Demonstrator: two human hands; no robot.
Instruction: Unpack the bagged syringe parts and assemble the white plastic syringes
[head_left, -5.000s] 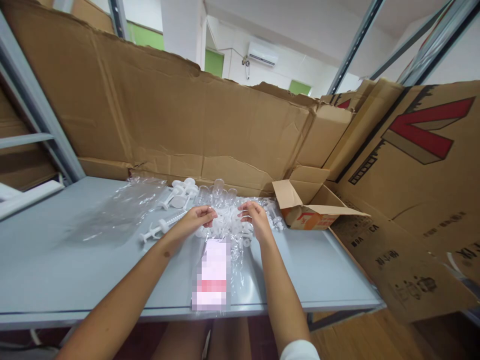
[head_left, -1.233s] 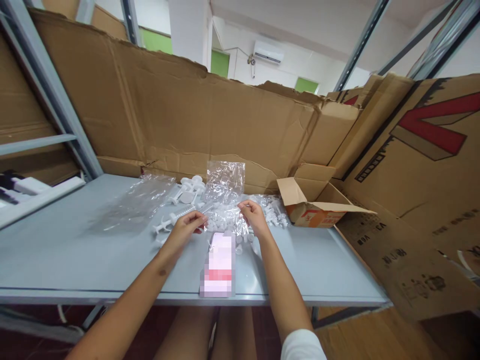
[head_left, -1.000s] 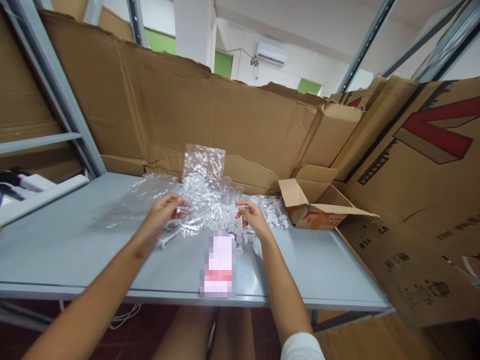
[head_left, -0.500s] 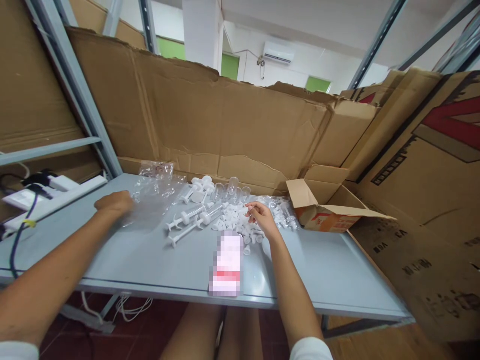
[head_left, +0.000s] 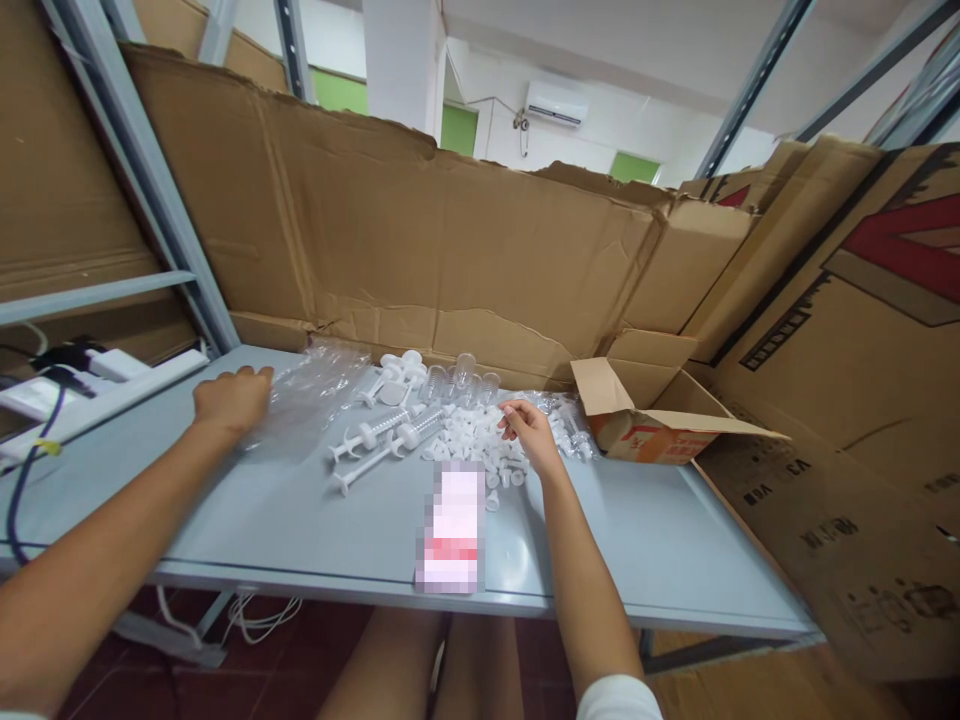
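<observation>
At the left of the table, my left hand [head_left: 234,400] is closed in a fist on the edge of a crumpled clear plastic bag [head_left: 311,395]. My right hand [head_left: 529,432] hovers over a heap of small white plastic caps [head_left: 469,435], its thumb and fingers pinched together; whatever is between them, if anything, is too small to make out. Two large plastic syringes [head_left: 390,445] lie between my hands, pointing away from me. Behind them are white plungers [head_left: 397,375] in a small pile and several clear syringe barrels [head_left: 465,378] standing upright.
A blurred pink-and-white object [head_left: 452,530] lies near the table's front edge. An open cardboard box [head_left: 660,435] stands at the right, beside a bag of clear parts [head_left: 574,425]. Cardboard walls [head_left: 480,250] enclose the back. A power strip [head_left: 105,405] with cables is at the left.
The plastic bag has flattened, and its raised back part has dropped. My left hand has shifted slightly and is no longer blurred. My right hand has barely moved.
</observation>
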